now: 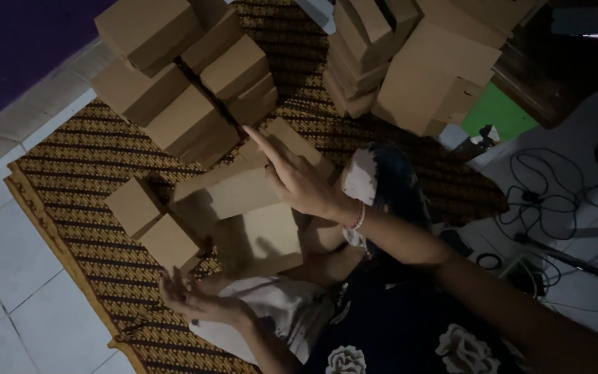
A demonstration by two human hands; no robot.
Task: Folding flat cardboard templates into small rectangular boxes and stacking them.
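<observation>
Dimly lit tiled flooring is covered by a patterned woven mat (84, 173), on which brown cardboard boxes are stacked in two groups: one stack (181, 76) at the upper left and a taller stack (423, 55) at the upper right. Cables (555, 201) are seen on the floor at the right.

The step in hand is judged to be the handling of a partly folded cardboard box (243, 208), which lies on the mat directly in front of the person, between the two hands and just beside two closed small boxes (150, 225). The right hand (299, 180) is extended over this box with the fingers spread and the index finger pointing away; nothing is gripped, and contact with the upper flap cannot be confirmed. The left hand (195, 298) is held palm-up near the lap, fingers apart, empty.

The next move is judged to call for both hands to close on the box panels so that the flaps can be pressed into place.

The box appears plain, brown and matte, with one flap raised and its lower panel in shadow.
</observation>
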